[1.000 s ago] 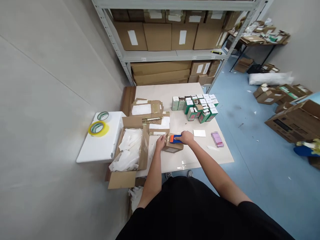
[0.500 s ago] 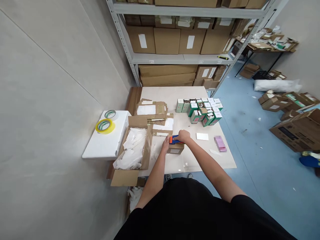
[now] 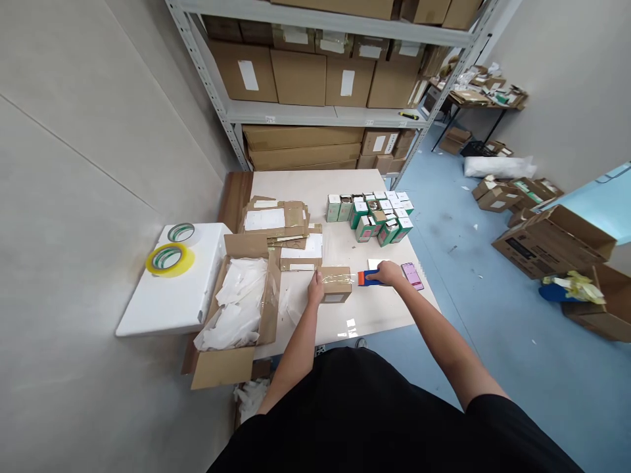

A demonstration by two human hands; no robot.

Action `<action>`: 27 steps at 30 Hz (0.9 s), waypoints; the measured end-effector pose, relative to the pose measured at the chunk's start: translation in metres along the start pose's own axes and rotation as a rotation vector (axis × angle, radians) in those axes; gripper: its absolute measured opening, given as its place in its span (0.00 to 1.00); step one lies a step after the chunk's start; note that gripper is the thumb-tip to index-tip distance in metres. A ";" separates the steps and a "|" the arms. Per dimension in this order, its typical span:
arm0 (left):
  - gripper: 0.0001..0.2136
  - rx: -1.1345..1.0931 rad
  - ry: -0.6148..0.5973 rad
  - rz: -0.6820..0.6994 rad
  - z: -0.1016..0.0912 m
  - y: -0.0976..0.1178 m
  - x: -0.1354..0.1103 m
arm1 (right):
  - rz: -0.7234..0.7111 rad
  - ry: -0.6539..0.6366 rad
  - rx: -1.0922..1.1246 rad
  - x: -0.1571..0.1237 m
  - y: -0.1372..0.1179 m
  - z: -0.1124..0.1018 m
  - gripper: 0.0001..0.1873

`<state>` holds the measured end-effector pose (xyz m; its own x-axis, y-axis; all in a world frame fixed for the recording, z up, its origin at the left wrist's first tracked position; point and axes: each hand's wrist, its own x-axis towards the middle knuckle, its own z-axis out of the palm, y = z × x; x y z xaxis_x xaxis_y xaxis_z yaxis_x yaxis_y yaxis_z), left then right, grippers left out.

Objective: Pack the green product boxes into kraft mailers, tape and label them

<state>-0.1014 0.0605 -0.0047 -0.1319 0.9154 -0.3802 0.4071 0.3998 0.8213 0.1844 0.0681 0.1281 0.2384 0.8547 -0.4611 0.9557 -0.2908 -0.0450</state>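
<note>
A small cardboard box (image 3: 335,289) sits on the table, with a strip of clear tape across its top. My left hand (image 3: 316,288) grips the box's left end. In my right hand (image 3: 389,272) is a blue and orange tape dispenser (image 3: 369,278), just off the box's right end. A white card (image 3: 375,263) lies partly covered by the right hand, and a phone with a pink screen (image 3: 412,276) rests to its right. Flattened cardboard with white labels (image 3: 302,253) lies behind the left hand.
Several green and white small boxes (image 3: 365,228) stand at the table's back right. An open carton (image 3: 269,309) with white wrapping is at left, beside a white surface (image 3: 162,302) bearing a yellow tape roll (image 3: 185,261). Shelving (image 3: 305,114) rises behind.
My right hand has moved the tape dispenser rightward off the box, whose taped top now shows. My left hand stays at the box's left end. The whole view has shifted.
</note>
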 end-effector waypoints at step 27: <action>0.27 0.124 0.062 -0.012 -0.004 -0.002 0.003 | 0.237 -0.023 0.104 -0.022 0.089 0.157 0.21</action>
<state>-0.1068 0.0622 -0.0059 -0.1910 0.9134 -0.3595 0.5134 0.4051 0.7565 0.2369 -0.0439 -0.0055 0.4486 0.7478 -0.4893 0.8504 -0.5256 -0.0237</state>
